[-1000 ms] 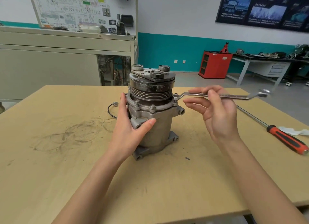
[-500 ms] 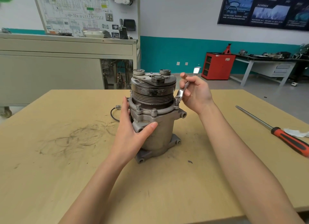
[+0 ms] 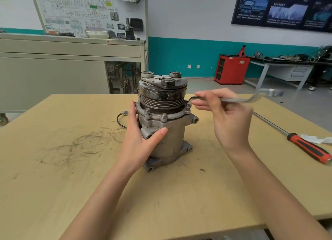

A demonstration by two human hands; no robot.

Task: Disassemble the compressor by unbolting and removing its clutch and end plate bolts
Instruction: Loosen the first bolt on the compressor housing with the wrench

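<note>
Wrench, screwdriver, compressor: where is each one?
wrench (image 3: 240,101), head view, middle of its shaft
screwdriver (image 3: 309,148), head view, red and black handle
compressor (image 3: 174,141), head view, grey side of its body

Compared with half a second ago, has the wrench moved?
Yes. The wrench handle swung rightward, away from the compressor; its head stays at the flange bolt.

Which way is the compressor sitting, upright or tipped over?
Upright. The compressor stands on its base on the table, clutch pulley on top; the left hand grips its body, the right hand holds a wrench.
</note>
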